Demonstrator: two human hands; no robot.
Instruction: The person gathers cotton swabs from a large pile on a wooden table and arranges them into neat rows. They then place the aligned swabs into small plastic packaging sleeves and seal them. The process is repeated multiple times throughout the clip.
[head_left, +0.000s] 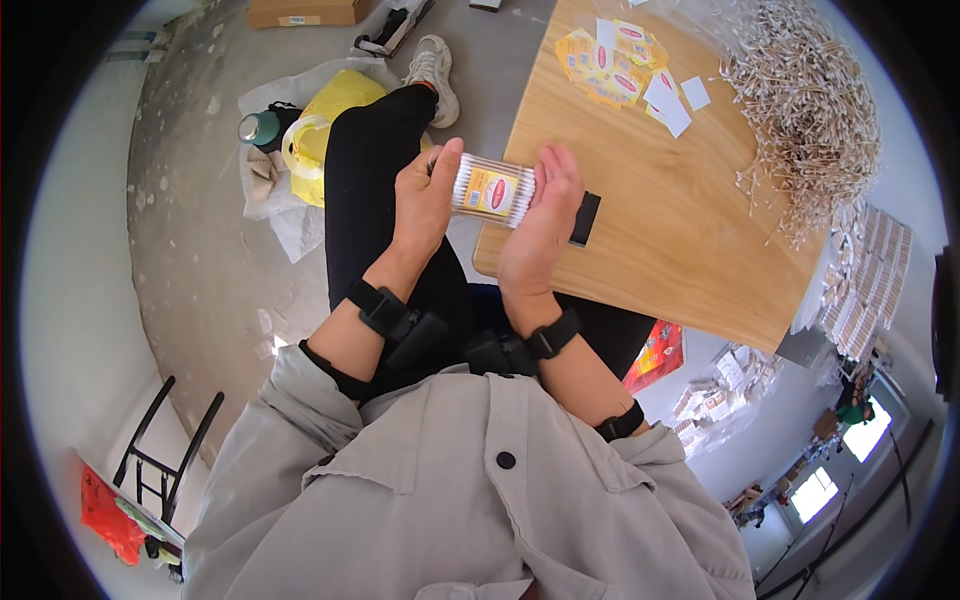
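A clear pack of cotton swabs with a yellow and white label is held up over my lap, beside the table corner. White cotton tips line both of its ends. My left hand grips the left end, thumb up along the tips and the other fingers mostly hidden behind. Against the right end rests my right hand, its fingers stretched out and slightly blurred. Behind my right hand, a black block-like object lies at the table's edge.
On the wooden table are yellow and white label cards and a large heap of loose cotton swabs. Stacked swab packs sit beyond its right edge. On the floor at left lie a yellow bag and a green-lidded bottle.
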